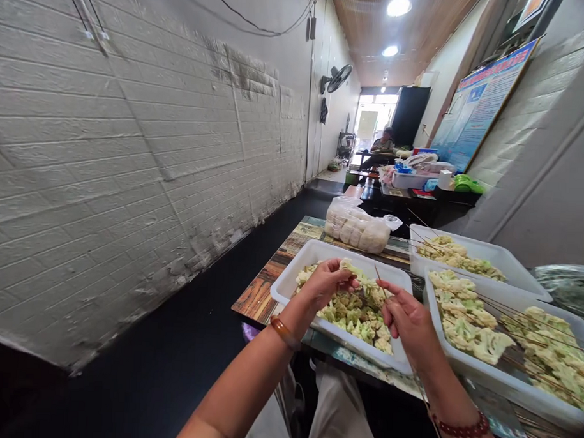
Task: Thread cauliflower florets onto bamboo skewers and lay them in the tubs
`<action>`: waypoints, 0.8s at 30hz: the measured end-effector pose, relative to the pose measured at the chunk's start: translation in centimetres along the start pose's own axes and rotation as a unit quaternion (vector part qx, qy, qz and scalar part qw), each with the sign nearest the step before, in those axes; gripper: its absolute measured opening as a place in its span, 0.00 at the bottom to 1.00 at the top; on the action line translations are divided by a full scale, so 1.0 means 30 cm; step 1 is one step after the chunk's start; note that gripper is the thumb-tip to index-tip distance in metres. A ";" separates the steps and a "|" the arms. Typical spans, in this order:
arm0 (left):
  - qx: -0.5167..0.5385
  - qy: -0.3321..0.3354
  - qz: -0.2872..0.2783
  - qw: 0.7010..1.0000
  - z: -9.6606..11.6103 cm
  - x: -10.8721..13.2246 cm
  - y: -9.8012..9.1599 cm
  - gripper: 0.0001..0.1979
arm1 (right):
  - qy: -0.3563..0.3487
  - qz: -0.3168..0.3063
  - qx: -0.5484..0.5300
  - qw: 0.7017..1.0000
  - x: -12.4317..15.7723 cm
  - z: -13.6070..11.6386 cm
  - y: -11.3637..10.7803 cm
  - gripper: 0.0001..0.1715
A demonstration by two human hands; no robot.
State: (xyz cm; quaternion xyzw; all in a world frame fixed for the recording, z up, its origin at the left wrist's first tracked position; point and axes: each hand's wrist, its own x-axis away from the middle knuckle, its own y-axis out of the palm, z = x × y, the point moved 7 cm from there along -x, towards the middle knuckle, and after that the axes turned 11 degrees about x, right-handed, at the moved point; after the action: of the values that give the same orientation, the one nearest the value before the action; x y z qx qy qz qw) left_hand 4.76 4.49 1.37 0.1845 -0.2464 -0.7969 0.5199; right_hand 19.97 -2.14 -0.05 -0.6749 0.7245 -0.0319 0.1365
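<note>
Cauliflower floret (350,266): hung over leftmost white tray (290,271), pinched in fingertips of left hand (329,283). Judged light, firm, crumbly at head; best hold seemed by stem. Thin skewer (377,274): grasped in fingers of right hand (406,314); judged stiff.

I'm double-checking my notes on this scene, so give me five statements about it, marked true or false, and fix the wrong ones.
1. The right hand holds a thin brown wooden skewer. True.
2. The left hand pinches a red tomato. False: it holds a pale cauliflower piece.
3. A clear plastic bag of pale, rounded items sits beyond the white rectangular plastic tray under the hands. True.
4. The right wrist wears a smooth amber-brown bangle. False: it wears a dark red beaded bracelet.
5. A dark wall fan is mounted on the left side. True.
</note>
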 end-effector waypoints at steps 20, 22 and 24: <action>0.051 -0.036 -0.002 0.998 -0.007 0.005 0.004 0.19 | -0.027 -0.012 0.125 0.992 0.001 -0.027 0.034 0.27; 0.060 -0.038 0.005 0.997 -0.006 0.003 0.000 0.19 | -0.034 -0.007 0.120 0.992 0.005 -0.024 0.030 0.25; 0.069 -0.038 0.007 0.997 -0.004 0.002 -0.002 0.19 | -0.033 -0.019 0.130 0.991 0.010 -0.026 0.033 0.25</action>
State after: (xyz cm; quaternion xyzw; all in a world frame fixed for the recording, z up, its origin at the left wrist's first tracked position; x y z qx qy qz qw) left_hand 4.77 4.44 1.23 0.1874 -0.3214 -0.7811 0.5015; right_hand 18.80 -2.45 0.42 -0.6658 0.6963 -0.1065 0.2461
